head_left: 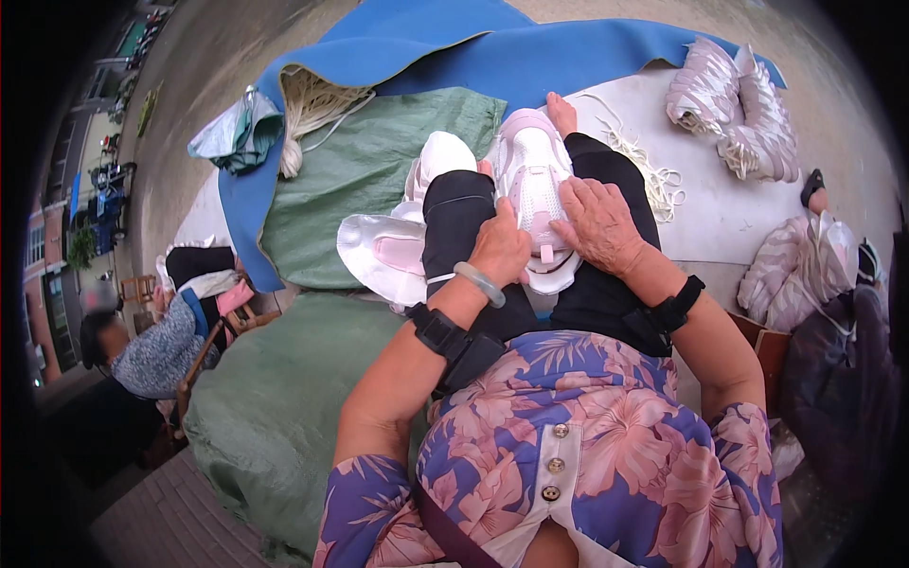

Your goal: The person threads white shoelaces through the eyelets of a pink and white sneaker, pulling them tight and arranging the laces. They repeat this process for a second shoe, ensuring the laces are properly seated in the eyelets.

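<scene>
A white and pink shoe upper (532,180) lies lengthwise across my lap, its pink heel tab towards me. My left hand (502,248) is closed at the near left edge of the upper, the fingers curled and the index finger along its side. My right hand (603,225) lies flat on the right side of the upper, fingers stretched out. Left of my left thigh rest more white and pink shoe uppers (383,254), partly overlapping. What sits under my left fingertips is hidden.
Bundles of uppers (757,118) lie at the far right, with another stack (800,265) nearer. Loose white laces (644,161) lie right of my knee; a lace bundle (317,104) is on the left. Green sacks (294,398) and blue sheeting (568,57) surround me. Another person (156,350) sits left.
</scene>
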Demonstrator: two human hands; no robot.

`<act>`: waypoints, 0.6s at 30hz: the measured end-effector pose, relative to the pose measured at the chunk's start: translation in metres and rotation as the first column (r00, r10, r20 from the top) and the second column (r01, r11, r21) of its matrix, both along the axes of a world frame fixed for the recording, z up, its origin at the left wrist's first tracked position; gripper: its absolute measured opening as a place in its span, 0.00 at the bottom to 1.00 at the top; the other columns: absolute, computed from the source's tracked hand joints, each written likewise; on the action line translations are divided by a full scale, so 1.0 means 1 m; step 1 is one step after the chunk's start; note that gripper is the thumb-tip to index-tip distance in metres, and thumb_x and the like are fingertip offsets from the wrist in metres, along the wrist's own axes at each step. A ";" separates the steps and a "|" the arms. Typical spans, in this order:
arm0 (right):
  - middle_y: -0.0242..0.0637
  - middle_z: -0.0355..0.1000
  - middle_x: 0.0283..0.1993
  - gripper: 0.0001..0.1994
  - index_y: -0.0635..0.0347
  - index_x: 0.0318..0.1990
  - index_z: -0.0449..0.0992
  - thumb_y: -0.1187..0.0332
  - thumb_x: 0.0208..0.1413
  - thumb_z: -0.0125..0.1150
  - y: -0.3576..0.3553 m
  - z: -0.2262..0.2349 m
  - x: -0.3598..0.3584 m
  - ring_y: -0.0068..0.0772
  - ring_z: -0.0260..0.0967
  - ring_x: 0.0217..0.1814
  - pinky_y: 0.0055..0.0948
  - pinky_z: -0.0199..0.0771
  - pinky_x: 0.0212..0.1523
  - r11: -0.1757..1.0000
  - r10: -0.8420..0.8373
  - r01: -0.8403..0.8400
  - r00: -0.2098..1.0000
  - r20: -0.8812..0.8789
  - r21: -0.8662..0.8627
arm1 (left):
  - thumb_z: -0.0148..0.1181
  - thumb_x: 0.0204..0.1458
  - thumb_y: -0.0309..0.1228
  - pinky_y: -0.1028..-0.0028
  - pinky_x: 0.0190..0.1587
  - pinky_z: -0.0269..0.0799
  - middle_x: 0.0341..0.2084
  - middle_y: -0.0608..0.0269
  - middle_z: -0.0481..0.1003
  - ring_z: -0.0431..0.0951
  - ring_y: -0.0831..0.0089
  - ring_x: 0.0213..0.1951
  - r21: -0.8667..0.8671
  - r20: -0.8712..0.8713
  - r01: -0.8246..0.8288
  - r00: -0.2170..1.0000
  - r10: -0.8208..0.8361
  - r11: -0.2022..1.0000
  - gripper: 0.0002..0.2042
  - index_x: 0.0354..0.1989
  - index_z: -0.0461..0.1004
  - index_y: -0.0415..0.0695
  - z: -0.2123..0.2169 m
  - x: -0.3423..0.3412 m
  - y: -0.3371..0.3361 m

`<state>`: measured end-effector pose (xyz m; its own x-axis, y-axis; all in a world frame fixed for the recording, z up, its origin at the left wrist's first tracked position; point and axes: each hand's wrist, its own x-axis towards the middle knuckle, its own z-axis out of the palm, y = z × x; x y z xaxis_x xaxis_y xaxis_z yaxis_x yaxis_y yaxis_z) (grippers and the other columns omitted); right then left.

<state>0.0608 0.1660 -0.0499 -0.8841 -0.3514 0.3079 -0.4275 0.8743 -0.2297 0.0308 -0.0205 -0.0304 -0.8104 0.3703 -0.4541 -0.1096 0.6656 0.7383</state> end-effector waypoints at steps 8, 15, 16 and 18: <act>0.44 0.63 0.45 0.29 0.65 0.47 0.65 0.51 0.43 0.57 0.013 0.005 0.004 0.41 0.61 0.48 0.37 0.58 0.46 0.986 0.097 -0.079 0.989 0.113 -0.149 | 0.39 0.45 0.23 0.67 0.13 0.72 0.23 0.35 0.70 0.74 0.58 0.13 0.032 0.097 -0.014 0.995 0.010 0.999 0.22 0.50 0.47 0.26 0.005 0.007 0.001; 0.37 0.66 0.38 0.18 0.57 0.40 0.70 0.53 0.48 0.54 0.024 0.005 -0.002 0.37 0.64 0.41 0.34 0.59 0.41 0.929 0.100 -0.098 0.995 -0.012 -0.358 | 0.40 0.44 0.22 0.65 0.14 0.73 0.21 0.36 0.70 0.74 0.56 0.14 0.029 0.206 -0.052 0.977 0.045 0.998 0.17 0.44 0.49 0.30 0.011 0.012 0.006; 0.37 0.67 0.38 0.16 0.57 0.39 0.71 0.56 0.48 0.55 0.034 0.000 -0.002 0.37 0.65 0.41 0.35 0.60 0.40 0.905 0.050 -0.058 0.998 -0.031 -0.422 | 0.41 0.44 0.22 0.63 0.15 0.72 0.20 0.37 0.70 0.74 0.55 0.14 -0.068 -0.003 0.071 0.997 -0.071 0.995 0.16 0.42 0.50 0.31 0.013 0.011 0.008; 0.39 0.70 0.35 0.10 0.58 0.36 0.72 0.64 0.47 0.58 0.063 -0.015 -0.003 0.42 0.68 0.38 0.37 0.65 0.37 0.821 -0.118 0.127 0.992 0.053 -0.556 | 0.42 0.45 0.23 0.63 0.20 0.73 0.18 0.41 0.71 0.75 0.56 0.15 -0.119 0.038 0.092 0.995 -0.088 0.989 0.17 0.43 0.50 0.30 0.022 0.016 0.008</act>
<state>0.0577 0.2287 -0.0653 -0.9145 -0.0122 0.4043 -0.3178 0.6402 -0.6995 0.0467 -0.0127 -0.0089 -0.7603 0.3820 -0.5253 -0.0680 0.7575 0.6493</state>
